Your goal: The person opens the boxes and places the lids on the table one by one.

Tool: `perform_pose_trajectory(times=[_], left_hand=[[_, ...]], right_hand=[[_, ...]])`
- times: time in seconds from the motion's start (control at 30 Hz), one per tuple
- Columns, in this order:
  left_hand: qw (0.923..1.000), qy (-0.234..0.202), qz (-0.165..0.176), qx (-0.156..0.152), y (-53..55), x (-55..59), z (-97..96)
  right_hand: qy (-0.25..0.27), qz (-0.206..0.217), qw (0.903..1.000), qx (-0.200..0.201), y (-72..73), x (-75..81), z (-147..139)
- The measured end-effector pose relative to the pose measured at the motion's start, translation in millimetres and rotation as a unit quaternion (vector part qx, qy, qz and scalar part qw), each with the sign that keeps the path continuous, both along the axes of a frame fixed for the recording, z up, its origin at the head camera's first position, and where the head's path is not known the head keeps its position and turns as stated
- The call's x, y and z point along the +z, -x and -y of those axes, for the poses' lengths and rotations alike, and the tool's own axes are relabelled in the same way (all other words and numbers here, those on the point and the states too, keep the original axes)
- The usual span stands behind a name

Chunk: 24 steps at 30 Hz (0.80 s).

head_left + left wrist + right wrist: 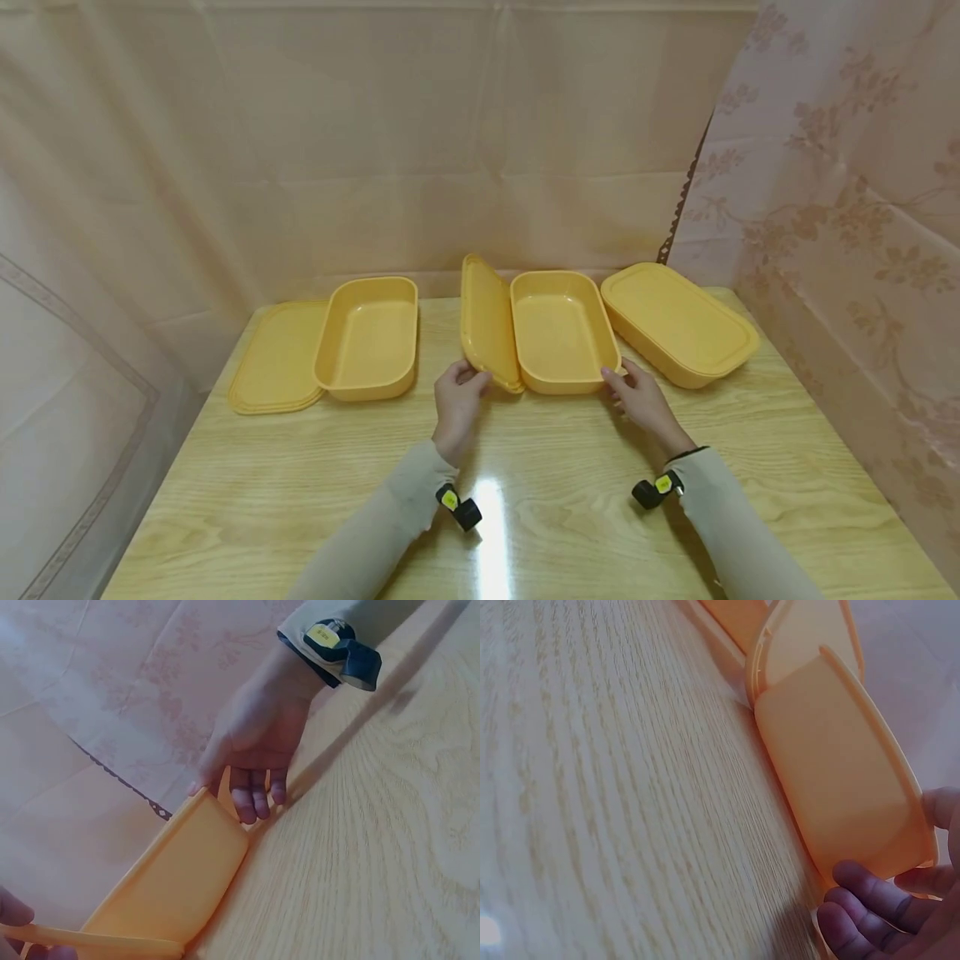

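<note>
In the head view, my left hand (pixel 456 404) pinches the near corner of a yellow lid (pixel 487 325), which stands tilted on its edge against the left side of the middle yellow container (pixel 558 387). My right hand (pixel 641 398) grips the near right corner of that uncovered container, thumb at the rim. Seen from the right wrist, the thumb and a finger of the right hand (pixel 900 911) hold the corner, while the other fingers curl below it. The left wrist view catches the lid's edge (pixel 120 943) between left fingertips, low in the corner.
Another uncovered yellow container (pixel 367 392) stands to the left, overlapping a flat yellow lid (pixel 273 358). A lidded yellow container (pixel 682 321) sits at an angle on the right. All are on a wooden table (pixel 555 492), with cloth (pixel 375 150) hanging behind.
</note>
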<state>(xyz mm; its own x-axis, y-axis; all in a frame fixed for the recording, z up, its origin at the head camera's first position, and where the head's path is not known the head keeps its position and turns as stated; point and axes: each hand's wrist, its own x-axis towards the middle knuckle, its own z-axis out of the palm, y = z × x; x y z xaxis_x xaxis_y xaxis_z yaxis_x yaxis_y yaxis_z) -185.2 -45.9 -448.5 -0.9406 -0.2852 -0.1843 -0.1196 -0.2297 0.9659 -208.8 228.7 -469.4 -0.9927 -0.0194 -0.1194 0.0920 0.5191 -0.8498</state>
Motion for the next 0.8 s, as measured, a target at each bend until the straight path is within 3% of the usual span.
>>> perform_pose_trajectory(times=[0.4, 0.8], left_hand=[[0.9976, -0.046, 0.007, 0.052, 1.2, -5.7, 4.4], [0.9927, -0.095, 0.048, 0.058, 1.2, -9.4, 11.7]], right_hand=[[-0.005, -0.005, 1.0, 0.0, 2.1, -4.6, -0.5], [0.008, 0.0, 1.0, -0.002, 0.7, 0.1, 3.8]])
